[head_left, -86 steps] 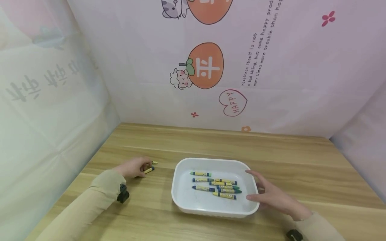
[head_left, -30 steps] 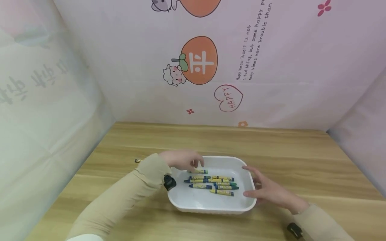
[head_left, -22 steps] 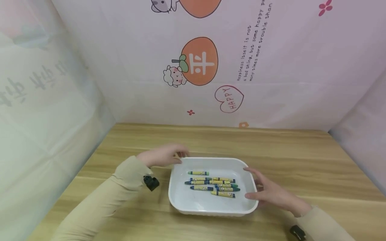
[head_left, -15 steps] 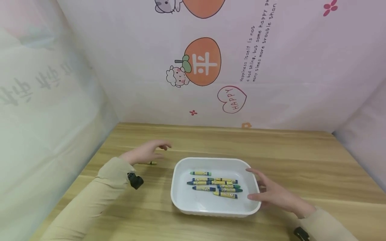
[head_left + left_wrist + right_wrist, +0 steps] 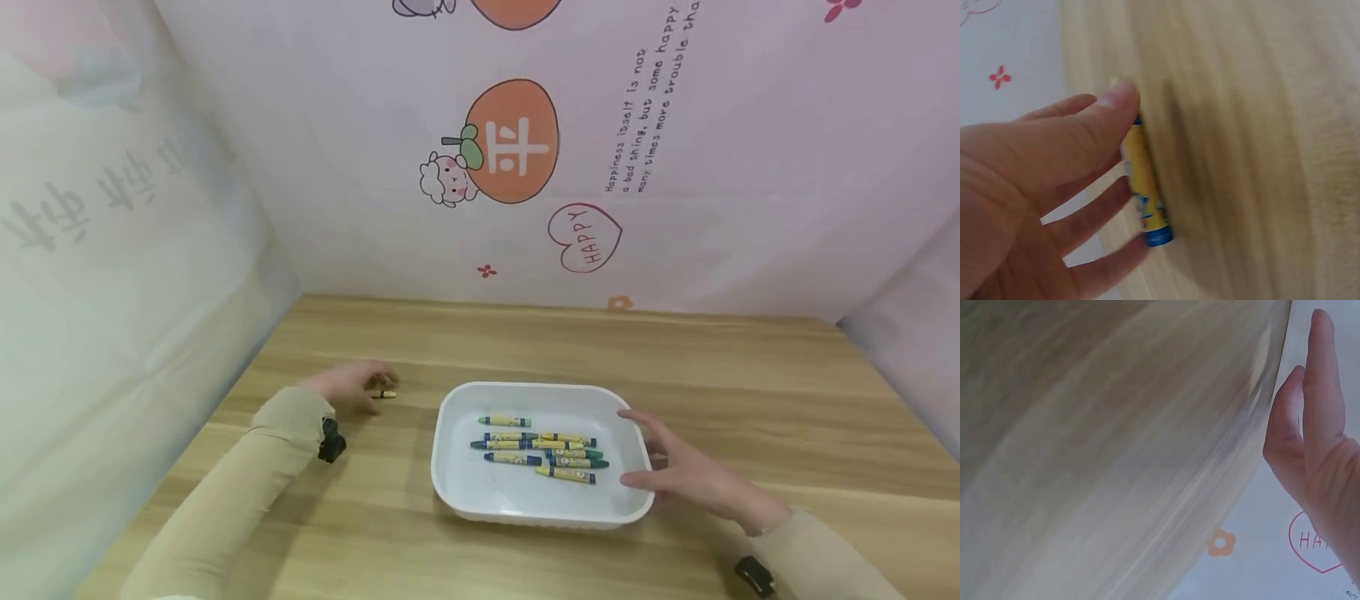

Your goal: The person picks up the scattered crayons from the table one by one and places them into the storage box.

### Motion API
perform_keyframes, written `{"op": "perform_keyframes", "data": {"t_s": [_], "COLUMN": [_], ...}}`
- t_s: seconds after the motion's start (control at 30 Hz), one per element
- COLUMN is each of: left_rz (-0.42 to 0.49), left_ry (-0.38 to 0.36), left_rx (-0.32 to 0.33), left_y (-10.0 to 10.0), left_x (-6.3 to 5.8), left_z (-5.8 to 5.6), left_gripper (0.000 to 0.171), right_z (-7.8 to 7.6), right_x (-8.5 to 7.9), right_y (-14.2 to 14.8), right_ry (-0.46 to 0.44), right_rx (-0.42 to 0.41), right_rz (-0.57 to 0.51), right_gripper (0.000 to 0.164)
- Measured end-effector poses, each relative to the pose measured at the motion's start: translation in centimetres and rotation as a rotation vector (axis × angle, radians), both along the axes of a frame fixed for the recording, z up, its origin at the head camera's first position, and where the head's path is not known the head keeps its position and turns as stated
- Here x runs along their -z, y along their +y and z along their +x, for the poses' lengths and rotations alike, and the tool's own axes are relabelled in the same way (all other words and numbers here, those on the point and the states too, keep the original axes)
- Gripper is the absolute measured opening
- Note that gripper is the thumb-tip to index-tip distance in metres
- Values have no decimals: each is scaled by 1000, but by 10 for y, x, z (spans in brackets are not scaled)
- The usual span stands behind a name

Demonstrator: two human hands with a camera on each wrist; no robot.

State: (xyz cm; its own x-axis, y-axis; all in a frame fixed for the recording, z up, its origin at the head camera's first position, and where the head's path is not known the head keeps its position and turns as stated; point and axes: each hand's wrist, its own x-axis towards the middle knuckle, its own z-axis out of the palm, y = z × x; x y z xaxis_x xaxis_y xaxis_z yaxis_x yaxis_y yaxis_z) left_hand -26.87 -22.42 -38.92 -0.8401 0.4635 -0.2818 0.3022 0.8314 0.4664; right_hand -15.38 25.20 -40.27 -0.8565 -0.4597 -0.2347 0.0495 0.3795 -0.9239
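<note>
At the left of the table, my left hand (image 5: pixel 348 386) surrounds a yellow-wrapped crayon (image 5: pixel 1147 181) with blue bands. Its thumb overlaps the crayon's upper end in the left wrist view, and the spread fingers lie along the far side. From the head view, a gap shows between thumb and fingertips, with the crayon's tip (image 5: pixel 387 395) poking out. My right hand (image 5: pixel 690 471) holds the right end of a white plastic tray (image 5: pixel 540 515), thumb and index finger over the rim, the other fingers outside below it. Inside the tray lie several crayons (image 5: pixel 566 475), mostly green, blue and yellow-green.
The wooden table (image 5: pixel 360 533) runs back to a printed cloth wall (image 5: pixel 360 167). Another cloth (image 5: pixel 112 333) hangs along the left side, and one (image 5: pixel 907 333) on the right. Black wrist cameras (image 5: pixel 331 440) sit on both sleeves.
My left hand placed a dark crayon in the tray, let it go, and moved back left to the other crayon on the table. My right hand has kept its place on the tray.
</note>
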Motion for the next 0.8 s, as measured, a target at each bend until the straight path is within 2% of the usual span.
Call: {"op": "perform_keyframes", "data": {"t_s": [0.1, 0.2, 0.33, 0.5, 0.63, 0.7, 0.8], "left_rz": [-68, -99, -78, -74, -15, 20, 61], "left_ry": [66, 125, 115, 100, 79, 91, 135], "left_rx": [56, 102, 107, 95, 77, 92, 152], "left_y": [3, 4, 5, 11, 23, 33, 50], "left_x": [7, 12, 13, 11, -1, -13, -36], "left_z": [-4, -7, -4, 1, 4, 6, 11], "left_gripper": [45, 34, 23, 20, 21, 21, 22], "right_z": [-1, -1, -1, 1, 3, 3, 2], "right_x": [-2, -3, -3, -1, 0, 0, -1], "right_y": [1, 2, 4, 5, 5, 4, 3], "right_ry": [-11, -2, 3, -10, -17, -17, -25], "right_rx": [-5, -5, 4, -3, -7, -5, 0], "right_rz": [-8, -1, 26, 8, -12, -12, -10], "right_gripper": [96, 95, 94, 93, 93, 94, 94]}}
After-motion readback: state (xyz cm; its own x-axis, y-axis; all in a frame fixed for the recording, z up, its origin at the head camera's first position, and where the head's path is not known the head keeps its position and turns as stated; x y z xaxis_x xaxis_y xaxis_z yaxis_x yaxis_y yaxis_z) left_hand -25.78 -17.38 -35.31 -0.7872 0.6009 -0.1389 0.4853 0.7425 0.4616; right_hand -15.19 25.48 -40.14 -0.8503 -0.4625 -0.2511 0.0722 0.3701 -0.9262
